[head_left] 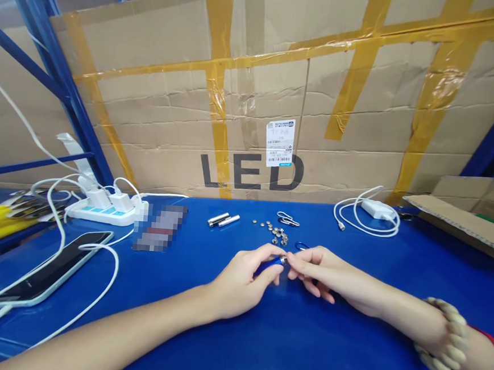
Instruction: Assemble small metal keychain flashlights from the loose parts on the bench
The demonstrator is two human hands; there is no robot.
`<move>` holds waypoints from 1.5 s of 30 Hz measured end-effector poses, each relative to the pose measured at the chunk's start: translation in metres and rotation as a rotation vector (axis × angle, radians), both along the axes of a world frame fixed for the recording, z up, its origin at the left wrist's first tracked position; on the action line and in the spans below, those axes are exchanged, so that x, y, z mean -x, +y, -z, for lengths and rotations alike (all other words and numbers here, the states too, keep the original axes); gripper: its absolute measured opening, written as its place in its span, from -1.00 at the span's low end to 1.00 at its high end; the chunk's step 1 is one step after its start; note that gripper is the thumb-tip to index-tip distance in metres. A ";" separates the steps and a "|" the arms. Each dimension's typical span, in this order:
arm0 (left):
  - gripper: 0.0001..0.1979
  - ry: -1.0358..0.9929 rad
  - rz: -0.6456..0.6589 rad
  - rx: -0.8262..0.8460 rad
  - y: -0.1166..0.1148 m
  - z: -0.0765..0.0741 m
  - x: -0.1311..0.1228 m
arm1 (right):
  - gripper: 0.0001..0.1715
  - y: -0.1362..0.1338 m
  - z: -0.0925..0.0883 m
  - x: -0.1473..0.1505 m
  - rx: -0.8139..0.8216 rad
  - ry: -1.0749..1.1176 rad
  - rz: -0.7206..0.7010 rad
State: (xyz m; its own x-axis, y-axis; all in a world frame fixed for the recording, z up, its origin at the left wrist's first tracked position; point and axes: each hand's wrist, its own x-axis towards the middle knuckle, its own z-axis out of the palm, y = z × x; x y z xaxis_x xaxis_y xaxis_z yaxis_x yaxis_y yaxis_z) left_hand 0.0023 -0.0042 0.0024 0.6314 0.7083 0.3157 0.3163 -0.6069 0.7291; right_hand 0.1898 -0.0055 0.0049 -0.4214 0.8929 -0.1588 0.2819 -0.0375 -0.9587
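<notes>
My left hand (pixel 239 284) is closed around a small blue metal tube (pixel 268 265), which points to the right. At its right end is a silver end piece (pixel 284 260), pinched by the thumb and fingers of my right hand (pixel 329 271); whether that piece is separate from the tube I cannot tell. Just beyond my right fingertips lies a blue carabiner clip (pixel 302 246). Several small silver caps (pixel 278 233) are scattered behind my hands. Further back are silver and dark clips (pixel 288 218). Two silver tubes (pixel 229 221) lie side by side to their left.
On the left, a phone (pixel 54 267) lies under white cables near a power strip (pixel 108 213). A blurred-out flat item (pixel 160 229) is beside it. A charger with coiled cable (pixel 375 210) sits back right, near an open carton (pixel 461 225). Large cardboard (pixel 161 127) walls the back.
</notes>
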 end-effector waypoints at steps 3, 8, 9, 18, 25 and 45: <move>-0.76 -0.001 -0.003 0.001 0.000 0.000 0.000 | -0.37 0.001 0.000 0.000 -0.005 -0.006 -0.004; -0.77 0.010 -0.005 0.001 0.000 0.000 0.000 | -0.38 0.000 0.001 -0.001 -0.007 -0.002 -0.015; -0.77 0.012 -0.002 0.000 0.000 0.000 0.000 | -0.39 0.000 0.001 -0.002 -0.011 -0.002 -0.018; -0.77 0.035 -0.007 -0.009 0.001 0.001 0.000 | -0.39 0.003 0.004 -0.004 -0.035 0.005 -0.033; -0.80 0.039 -0.022 -0.020 0.001 0.001 0.000 | -0.46 0.001 0.001 -0.002 -0.056 0.043 0.023; -0.77 -0.024 -0.038 -0.014 0.001 -0.002 -0.003 | -0.78 0.000 -0.005 -0.016 -1.391 -0.422 0.080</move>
